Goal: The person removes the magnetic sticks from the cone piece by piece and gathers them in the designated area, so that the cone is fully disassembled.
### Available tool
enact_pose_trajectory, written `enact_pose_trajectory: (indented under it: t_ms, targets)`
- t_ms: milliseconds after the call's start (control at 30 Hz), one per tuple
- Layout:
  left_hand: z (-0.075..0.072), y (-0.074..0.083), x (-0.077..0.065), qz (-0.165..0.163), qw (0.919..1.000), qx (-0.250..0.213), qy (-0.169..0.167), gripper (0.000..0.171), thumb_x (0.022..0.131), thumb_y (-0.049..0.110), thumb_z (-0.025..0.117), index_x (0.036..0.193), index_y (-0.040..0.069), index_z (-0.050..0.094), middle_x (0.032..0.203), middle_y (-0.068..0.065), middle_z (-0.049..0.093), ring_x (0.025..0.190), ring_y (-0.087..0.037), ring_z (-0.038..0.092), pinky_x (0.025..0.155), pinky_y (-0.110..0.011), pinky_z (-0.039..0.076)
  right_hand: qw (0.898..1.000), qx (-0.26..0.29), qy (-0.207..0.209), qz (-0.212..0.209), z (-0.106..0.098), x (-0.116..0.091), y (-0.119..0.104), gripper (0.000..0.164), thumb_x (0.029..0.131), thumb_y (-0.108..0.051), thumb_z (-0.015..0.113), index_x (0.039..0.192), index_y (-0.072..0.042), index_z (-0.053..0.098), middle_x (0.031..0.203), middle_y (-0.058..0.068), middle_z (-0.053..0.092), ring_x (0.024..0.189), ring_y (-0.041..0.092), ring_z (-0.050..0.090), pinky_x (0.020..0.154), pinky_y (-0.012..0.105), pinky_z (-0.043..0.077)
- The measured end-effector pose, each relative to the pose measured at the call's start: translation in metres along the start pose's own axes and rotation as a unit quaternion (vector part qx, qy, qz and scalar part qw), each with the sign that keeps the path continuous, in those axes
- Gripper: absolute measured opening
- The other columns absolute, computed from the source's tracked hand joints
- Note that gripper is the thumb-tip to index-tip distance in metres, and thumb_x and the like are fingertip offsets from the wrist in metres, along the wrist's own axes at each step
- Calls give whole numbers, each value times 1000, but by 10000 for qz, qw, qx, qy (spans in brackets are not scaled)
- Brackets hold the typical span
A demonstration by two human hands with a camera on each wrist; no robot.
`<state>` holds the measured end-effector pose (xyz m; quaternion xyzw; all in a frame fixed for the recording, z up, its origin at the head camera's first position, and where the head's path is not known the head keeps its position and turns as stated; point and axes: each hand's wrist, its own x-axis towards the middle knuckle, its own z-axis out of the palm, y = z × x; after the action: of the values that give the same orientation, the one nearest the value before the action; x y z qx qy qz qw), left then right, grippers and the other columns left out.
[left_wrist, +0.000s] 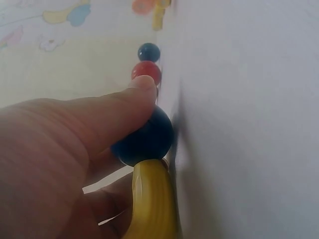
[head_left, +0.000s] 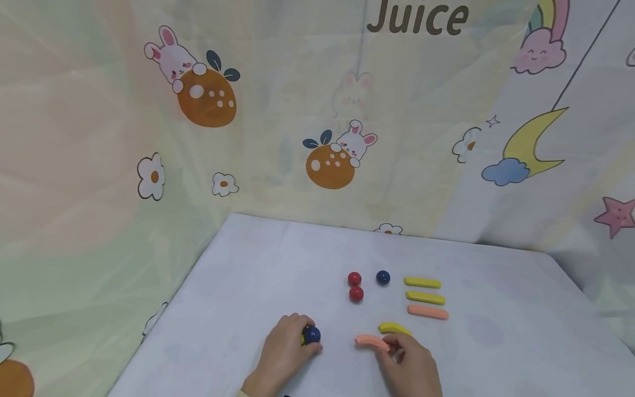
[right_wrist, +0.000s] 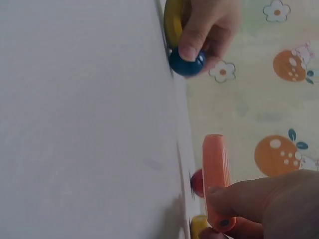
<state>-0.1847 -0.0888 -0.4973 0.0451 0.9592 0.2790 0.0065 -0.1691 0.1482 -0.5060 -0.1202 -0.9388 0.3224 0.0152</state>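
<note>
Near the front of the white table [head_left: 238,264], my left hand [head_left: 285,350] pinches a shiny blue ball [head_left: 311,335] between thumb and fingers. In the left wrist view, a curved yellow stick [left_wrist: 152,199] sits end-on against that ball; its far end runs out of the frame. To the right, my right hand [head_left: 409,366] grips one end of a curved salmon-pink stick [head_left: 371,342]. Its free end, with a dark-free flat tip, points toward the left hand. A curved yellow stick [head_left: 394,328] lies just beyond the right fingers, partly hidden by them.
Two red balls [head_left: 355,294] lie close together farther back, with another blue ball [head_left: 383,277] to their right. Beyond the right hand, two straight yellow sticks [head_left: 425,298] and a straight salmon-pink stick [head_left: 428,312] lie in a row. A printed cloth [head_left: 278,165] hangs behind the table.
</note>
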Motion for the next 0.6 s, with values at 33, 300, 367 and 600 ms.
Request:
enact_pose_trajectory:
  t_ms: [33,300,367,600]
  targets:
    - [0,0,0,13,10000,-7,-1,38,71,34,87,100,17,68,86,7,58,81,-12,49,71,-35,49,10000,-19,16,17,-3,0,6,26,81,-22,80,103,-11,71,77,-5,59,70,15,49,60,29,41]
    - [3,-2,2,35,9999,-89,-65,37,72,34,86,100,18,69,87,7,59,81,-12,50,73,-36,50,9994,-259,146,154,-18,3,36,29,79,-23,82,102,-9,71,80,-5,62,70,15,51,61,31,42]
    - [3,-2,3,-24,9999,-134,-99,36,72,34,86,99,18,69,87,6,59,81,-12,50,74,-38,51,9993,-317,152,150,-20,4,38,29,79,-23,81,101,-8,72,81,-4,63,69,14,52,61,30,42]
    - [4,-3,5,-98,9997,-174,-149,38,71,33,86,100,16,69,86,4,59,82,-14,52,75,-41,51,9995,-315,66,28,-23,6,43,32,79,-23,80,103,-5,71,83,-2,63,70,13,53,60,29,42]
